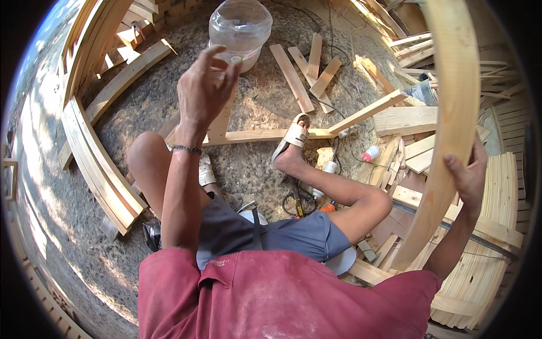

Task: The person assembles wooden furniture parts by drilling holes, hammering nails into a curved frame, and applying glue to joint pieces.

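Observation:
My right hand (468, 176) is closed around the edge of a long pale wooden plank (451, 113), which stands upright at my right side and runs out past the top of the view. Raised in front of me, my left hand (204, 87) holds nothing, its fingers loosely bent and apart. Just beyond it stands a large clear plastic container (240, 28). On the ground by my feet lies a joined wooden frame (248, 136), with one bar (367, 112) slanting off to the right. My sandalled foot (291, 150) rests against it.
Short boards (292, 79) lie scattered ahead. A stack of thin slats (497, 248) and loose offcuts fill the right side. Long planks (101, 169) lie at left. White bottles (327, 175), one with a pink cap (371, 153), and a cable lie near my legs.

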{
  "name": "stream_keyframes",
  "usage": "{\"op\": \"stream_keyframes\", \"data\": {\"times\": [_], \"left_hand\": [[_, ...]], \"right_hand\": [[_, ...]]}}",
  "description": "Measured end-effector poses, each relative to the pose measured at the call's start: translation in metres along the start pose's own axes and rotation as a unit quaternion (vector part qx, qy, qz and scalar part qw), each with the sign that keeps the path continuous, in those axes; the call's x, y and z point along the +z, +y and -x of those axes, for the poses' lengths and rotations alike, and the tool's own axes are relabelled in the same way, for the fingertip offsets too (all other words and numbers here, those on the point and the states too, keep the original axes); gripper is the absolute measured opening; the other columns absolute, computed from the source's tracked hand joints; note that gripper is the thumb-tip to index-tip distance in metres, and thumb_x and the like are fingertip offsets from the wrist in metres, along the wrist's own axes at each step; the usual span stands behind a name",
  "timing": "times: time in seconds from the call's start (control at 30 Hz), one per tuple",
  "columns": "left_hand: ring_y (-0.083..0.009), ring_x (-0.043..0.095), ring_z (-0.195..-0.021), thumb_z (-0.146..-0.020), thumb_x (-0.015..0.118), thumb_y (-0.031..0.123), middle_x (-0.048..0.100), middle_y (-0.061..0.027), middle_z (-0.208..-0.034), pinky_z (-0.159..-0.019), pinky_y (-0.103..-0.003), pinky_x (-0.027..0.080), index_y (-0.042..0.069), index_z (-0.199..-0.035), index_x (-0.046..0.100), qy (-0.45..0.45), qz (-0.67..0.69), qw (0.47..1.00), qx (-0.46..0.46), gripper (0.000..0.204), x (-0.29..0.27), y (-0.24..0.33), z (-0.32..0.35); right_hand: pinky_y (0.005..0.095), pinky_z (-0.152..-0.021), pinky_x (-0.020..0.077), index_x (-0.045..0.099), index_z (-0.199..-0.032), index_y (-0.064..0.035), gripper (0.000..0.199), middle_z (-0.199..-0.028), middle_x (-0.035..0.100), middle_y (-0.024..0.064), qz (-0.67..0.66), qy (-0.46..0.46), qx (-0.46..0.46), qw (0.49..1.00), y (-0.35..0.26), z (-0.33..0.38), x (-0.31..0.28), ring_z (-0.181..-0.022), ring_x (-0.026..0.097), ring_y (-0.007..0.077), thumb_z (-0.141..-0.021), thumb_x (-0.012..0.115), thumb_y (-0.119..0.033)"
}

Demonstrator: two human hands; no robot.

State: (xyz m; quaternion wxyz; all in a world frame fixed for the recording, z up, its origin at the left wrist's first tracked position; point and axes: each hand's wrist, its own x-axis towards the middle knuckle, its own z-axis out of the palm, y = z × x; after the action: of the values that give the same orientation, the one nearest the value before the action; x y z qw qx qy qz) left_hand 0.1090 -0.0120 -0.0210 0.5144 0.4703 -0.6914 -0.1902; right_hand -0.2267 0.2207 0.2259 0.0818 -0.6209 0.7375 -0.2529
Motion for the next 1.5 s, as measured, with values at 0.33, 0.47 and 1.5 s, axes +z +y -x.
{"op": "stream_keyframes", "data": {"times": [0.33,0.47,1.5], "left_hand": [[-0.0281,0.069,-0.096,-0.077,0.086,0.026,0.068,-0.0129,-0.11,-0.083,-0.04,0.057,0.008,-0.122,0.061,0.041,-0.016,0.994,0.098,0.054,-0.008,-0.009,0.013],[-0.0226,0.068,-0.094,-0.08,0.084,0.016,0.068,-0.0099,-0.102,-0.082,-0.033,0.055,0.007,-0.112,0.065,0.003,0.073,0.997,0.029,0.038,-0.001,-0.027,0.02],[-0.0232,0.057,-0.123,-0.098,0.061,0.044,0.058,-0.014,-0.132,-0.105,-0.037,0.043,0.003,-0.141,0.045,-0.053,0.474,0.871,-0.115,0.062,-0.018,-0.041,0.028]], "right_hand": [[0.0333,-0.096,0.05,0.04,-0.148,0.0022,0.08,-0.121,0.067,0.0191,-0.037,-0.157,0.045,0.986,0.029,0.006,0.056,-0.107,0.066,0.0212,-0.081,0.078,-0.017],[0.035,-0.096,0.0507,0.04,-0.149,0.0005,0.081,-0.122,0.067,0.02,-0.003,-0.178,0.025,0.984,0.041,0.015,0.093,-0.109,0.066,0.0211,-0.081,0.079,-0.021],[0.0356,-0.079,0.0558,0.045,-0.143,0.0056,0.089,-0.101,0.072,0.0231,-0.013,-0.184,-0.113,0.976,0.0,-0.067,0.095,-0.087,0.073,0.0255,-0.075,0.081,-0.038]]}}
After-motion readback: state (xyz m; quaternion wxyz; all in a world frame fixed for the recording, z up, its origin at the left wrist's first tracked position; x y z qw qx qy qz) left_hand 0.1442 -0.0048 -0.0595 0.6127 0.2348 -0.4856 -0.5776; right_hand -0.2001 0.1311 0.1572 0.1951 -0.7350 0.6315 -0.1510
